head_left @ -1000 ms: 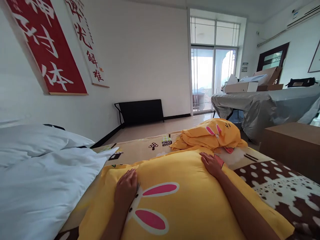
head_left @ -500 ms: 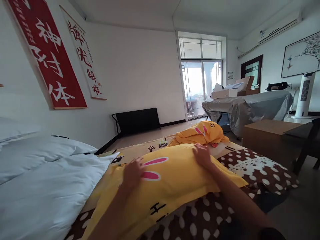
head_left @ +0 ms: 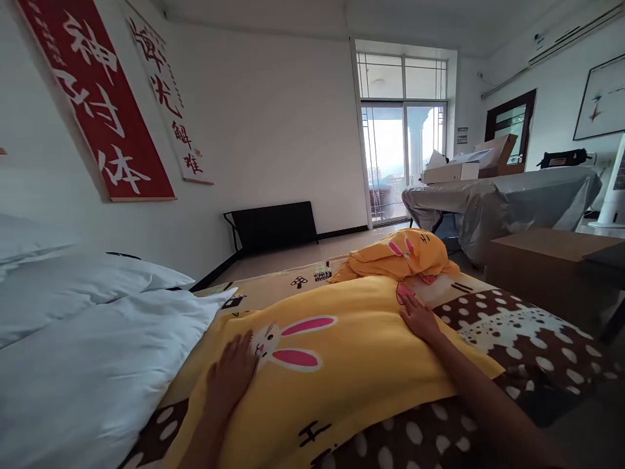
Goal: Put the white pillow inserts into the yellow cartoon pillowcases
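Observation:
A yellow pillow [head_left: 351, 345] with a printed white rabbit and pink ears lies flat on the bed in front of me. My left hand [head_left: 233, 368] rests palm down on its left part, beside the rabbit's face, with the fingers stretched out. On the pillow's far right part lies my right hand [head_left: 420, 319], open, its fingertips at a printed red spot. Beneath the pillow spreads a brown and cream bed sheet [head_left: 517, 326] with white dots. Just beyond the pillow sits a bunched yellow cloth [head_left: 390, 255] with the same rabbit print.
White pillows [head_left: 102, 352] are piled at the left. A folded black panel [head_left: 273, 227] leans on the far wall. To the right stand a cardboard box [head_left: 541, 260] and a table under grey plastic sheeting [head_left: 517, 195], with an open carton [head_left: 452, 172] on it.
My left hand has slid left and nearer, uncovering the rabbit's face. My right hand has shifted right, showing the red spot. The view has turned slightly.

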Motion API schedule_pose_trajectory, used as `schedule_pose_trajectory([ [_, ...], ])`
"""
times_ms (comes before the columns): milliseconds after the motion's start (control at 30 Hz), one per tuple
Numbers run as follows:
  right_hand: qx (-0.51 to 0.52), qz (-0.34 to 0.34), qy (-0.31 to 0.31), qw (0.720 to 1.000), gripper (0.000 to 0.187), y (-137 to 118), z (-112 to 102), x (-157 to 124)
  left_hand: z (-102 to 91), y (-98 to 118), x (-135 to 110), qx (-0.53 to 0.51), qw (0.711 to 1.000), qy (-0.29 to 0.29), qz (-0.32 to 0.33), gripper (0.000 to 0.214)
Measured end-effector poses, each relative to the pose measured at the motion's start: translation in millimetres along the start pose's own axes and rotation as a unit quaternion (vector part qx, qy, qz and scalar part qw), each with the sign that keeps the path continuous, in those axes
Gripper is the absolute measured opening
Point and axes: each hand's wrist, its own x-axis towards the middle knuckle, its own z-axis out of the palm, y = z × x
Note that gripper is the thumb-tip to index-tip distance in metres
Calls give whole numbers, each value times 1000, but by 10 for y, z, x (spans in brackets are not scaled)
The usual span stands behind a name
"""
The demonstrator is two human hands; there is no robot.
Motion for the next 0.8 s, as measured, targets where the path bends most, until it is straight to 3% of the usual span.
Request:
schedule_pose_trajectory([
  [133,-6,32,-45,998,53,629,73,-245,49,-366,-80,-87,994,7,-59,60],
  [200,-26,35,-36,998,51,766,5,-328,-71,-426,-70,-107,992,0,-65,60],
  [267,-41,52,-10,998,50,741,-152,-350,-301,-371,-66,-101,992,-1,-70,59],
  [367,-15,54,92,994,51,286,-482,-321,-684,71,-92,-85,995,30,-42,54],
  [433,39,-34,138,989,48,-280,-670,-314,-825,608,-104,-86,994,53,36,54],
  [533,81,-214,100,968,45,-1178,-750,-330,-777,1435,-78,-92,983,30,158,54],
  [600,74,-269,60,959,41,-1524,-665,-322,-632,1713,-50,-92,980,-5,178,55],
  [633,67,-274,45,958,40,-1572,-603,-305,-549,1723,-43,-88,980,-22,177,55],
  [700,54,-256,33,964,39,-1420,-481,-254,-390,1493,-51,-78,983,-49,161,57],
  [800,43,-209,37,976,43,-783,-348,-203,-199,761,-117,-64,991,-44,107,60],
])
